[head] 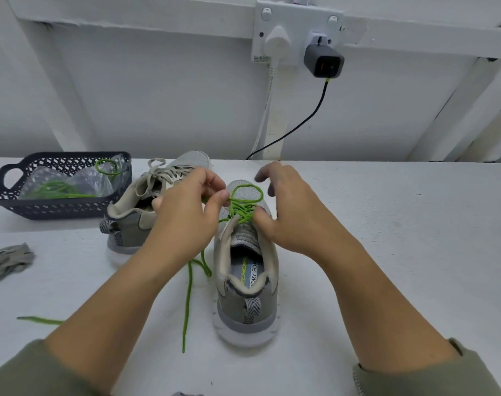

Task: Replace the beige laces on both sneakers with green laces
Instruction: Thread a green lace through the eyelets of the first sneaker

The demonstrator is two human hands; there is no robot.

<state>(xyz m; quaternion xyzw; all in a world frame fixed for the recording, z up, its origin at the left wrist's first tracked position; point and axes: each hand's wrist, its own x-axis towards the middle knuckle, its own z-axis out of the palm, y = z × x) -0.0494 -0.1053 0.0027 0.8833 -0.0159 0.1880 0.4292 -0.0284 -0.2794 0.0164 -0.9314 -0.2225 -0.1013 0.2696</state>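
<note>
White table (386, 224); left hand (186, 212), pinching green lace (245, 186), partly hides beige-laced sneaker (135, 224).

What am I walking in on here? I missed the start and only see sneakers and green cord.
A person is lacing the near sneaker with a green lace. The left hand pinches the lace beside the top crossings, while the right hand rests its thumb by them, fingers spread. One loose end trails on the table. The far sneaker has its beige laces in; a spare green lace lies in the basket.
</note>
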